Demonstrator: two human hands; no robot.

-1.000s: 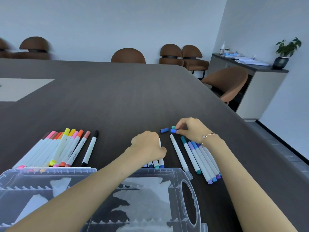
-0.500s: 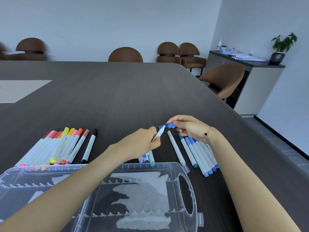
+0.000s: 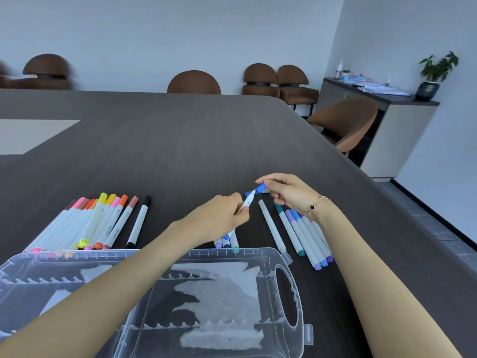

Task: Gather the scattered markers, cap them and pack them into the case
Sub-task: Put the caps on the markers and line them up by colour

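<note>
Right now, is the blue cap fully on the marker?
Not seated. The right hand holds the blue cap at the tip of the marker, held by the left hand; white still shows beside it.

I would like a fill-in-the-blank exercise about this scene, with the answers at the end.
1. The right hand pinches a ___ cap at the tip of a marker.
2. The left hand grips the ___ that is being capped.
3. The clear case lies open and holds ___ markers.
4. The black-capped marker lies at the ___ end of the warm-coloured row.

Answers: blue; marker; no; right
</note>
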